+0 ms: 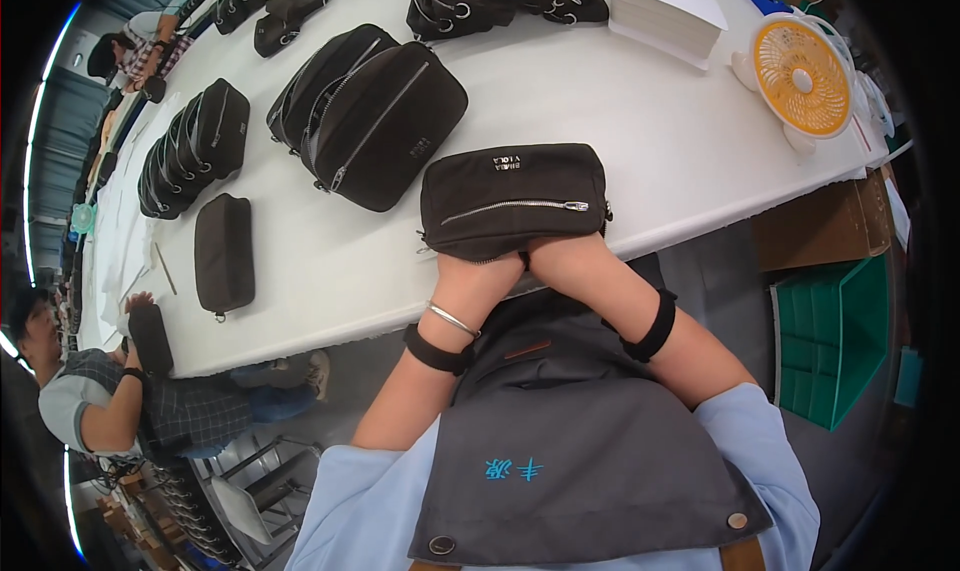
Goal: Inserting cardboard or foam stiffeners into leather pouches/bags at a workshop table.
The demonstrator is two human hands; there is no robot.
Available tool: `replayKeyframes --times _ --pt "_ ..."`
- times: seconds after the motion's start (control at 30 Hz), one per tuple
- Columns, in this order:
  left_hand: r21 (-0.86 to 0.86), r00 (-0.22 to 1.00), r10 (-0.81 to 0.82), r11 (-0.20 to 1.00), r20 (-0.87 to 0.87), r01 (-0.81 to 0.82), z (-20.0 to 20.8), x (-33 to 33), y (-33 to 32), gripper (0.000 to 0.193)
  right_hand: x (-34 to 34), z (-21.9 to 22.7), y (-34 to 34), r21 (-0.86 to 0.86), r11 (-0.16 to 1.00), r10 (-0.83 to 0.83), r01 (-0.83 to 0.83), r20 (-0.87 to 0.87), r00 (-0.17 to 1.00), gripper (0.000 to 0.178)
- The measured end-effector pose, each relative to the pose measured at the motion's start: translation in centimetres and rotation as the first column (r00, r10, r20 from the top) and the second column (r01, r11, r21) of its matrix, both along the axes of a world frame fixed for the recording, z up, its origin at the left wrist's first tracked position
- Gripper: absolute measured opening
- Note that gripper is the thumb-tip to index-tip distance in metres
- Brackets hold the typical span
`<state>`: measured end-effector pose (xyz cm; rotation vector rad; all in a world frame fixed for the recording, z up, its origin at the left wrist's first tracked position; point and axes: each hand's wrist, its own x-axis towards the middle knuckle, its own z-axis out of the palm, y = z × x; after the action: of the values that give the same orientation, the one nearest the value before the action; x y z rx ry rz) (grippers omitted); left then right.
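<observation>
A dark brown zippered pouch point(512, 186) sits at the table's near edge, its silver front zipper facing up. Both my hands reach into or under its near side; which of these, I cannot tell. Of my left hand point(482, 274), only the back and wrist show, at the pouch's near left. My right hand point(562, 255) is beside it, nearer the pouch's right end. The pouch hides the fingers of both hands. Just beyond lie larger dark bags point(385, 121) with long silver zippers, leaning together.
A white table point(650, 161) bears a row of dark pouches point(195, 146), a single pouch point(224, 251), a paper stack point(668, 11) and an orange-and-white fan point(802, 76). A green crate point(835, 341) stands right. At left, a co-worker point(95, 401) holds a dark pouch point(152, 339).
</observation>
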<state>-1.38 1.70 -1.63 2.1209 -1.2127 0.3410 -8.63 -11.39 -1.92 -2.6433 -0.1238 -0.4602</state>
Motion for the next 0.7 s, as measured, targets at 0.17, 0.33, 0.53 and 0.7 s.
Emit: replayKeyframes --times 0.17,0.33,0.53,0.7 --pt "0.001 0.999 0.015 1.0 -0.042 -0.015 -0.03 -0.27 0.07 0.03 -0.29 -0.48 -0.11 -0.031 0.999 0.012 -0.012 -0.009 1.0 0.034" --pt "0.021 0.998 0.04 0.999 0.044 -0.041 0.19 -0.42 0.11 0.032 -0.15 -0.59 -0.11 -0.017 1.0 -0.007 0.009 0.069 0.998 0.033" --pt "0.037 0.999 0.019 0.999 0.041 -0.021 0.18 -0.12 -0.15 0.032 -0.17 -0.59 -0.3 0.023 0.999 0.037 -0.04 0.108 0.993 0.03" --pt "0.006 0.997 0.055 0.999 -0.057 -0.054 0.31 -0.65 -0.26 0.032 -0.26 -0.21 -0.24 0.041 0.999 0.031 -0.033 0.047 0.998 0.031"
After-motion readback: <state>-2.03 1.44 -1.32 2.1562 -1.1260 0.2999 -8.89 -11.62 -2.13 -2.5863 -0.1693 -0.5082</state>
